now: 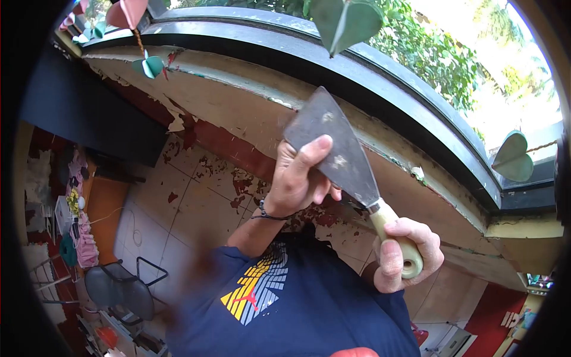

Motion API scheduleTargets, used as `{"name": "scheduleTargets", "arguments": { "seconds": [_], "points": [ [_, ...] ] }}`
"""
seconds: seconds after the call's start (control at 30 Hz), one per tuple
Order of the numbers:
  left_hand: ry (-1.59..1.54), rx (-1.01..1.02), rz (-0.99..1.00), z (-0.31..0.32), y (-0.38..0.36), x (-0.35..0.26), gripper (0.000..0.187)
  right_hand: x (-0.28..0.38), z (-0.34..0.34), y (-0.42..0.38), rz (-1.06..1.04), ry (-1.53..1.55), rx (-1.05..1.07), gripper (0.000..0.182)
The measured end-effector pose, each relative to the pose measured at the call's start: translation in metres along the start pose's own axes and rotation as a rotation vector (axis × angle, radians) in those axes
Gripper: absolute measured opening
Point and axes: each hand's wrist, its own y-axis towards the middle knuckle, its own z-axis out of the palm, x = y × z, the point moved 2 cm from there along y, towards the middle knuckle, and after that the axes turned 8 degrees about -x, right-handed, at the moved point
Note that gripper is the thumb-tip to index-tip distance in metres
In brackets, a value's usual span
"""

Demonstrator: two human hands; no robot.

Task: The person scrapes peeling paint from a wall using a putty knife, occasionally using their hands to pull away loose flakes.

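Observation:
A paint scraper [333,149] with a broad grey metal blade and a pale wooden handle is held up in front of my chest, its blade tilted toward the window. My right hand [410,253] is wrapped around the handle. At the blade's left edge, my left hand [300,178], with a dark bracelet at the wrist, has its thumb on the face and its fingers curled behind. A few pale smudges mark the blade. Behind it runs the window ledge [250,128], with flaking paint along its edge.
Paint flakes [223,178] litter the tiled floor [196,208]. A black chair [122,291] stands at the lower left, near an orange-brown panel [107,217]. Heart-shaped paper ornaments [348,24] hang before the dark window frame [416,149].

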Motion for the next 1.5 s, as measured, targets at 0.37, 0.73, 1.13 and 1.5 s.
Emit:
{"name": "scheduleTargets", "arguments": {
  "seconds": [0.37, 0.73, 1.13, 1.5],
  "points": [
    [0.131, -0.040, 0.112, 0.004, -0.001, 0.002, 0.026, 0.002, 0.001, -0.003, 0.272, -0.045, -0.180, 0.018],
    [0.250, -0.270, 0.232, -0.107, -0.016, 0.026, 0.027, -0.064, 0.033, -0.063, 0.504, 0.045, 0.459, 0.041],
    [0.329, 0.000, 0.271, -0.048, -0.018, 0.058, 0.019, -0.046, -0.030, -0.091, 0.565, 0.034, 0.183, 0.038],
    [0.392, -0.054, 0.328, -0.031, -0.011, 0.063, 0.023, -0.056, -0.026, -0.087, 0.287, -0.125, 0.103, 0.035]
  ]
}}
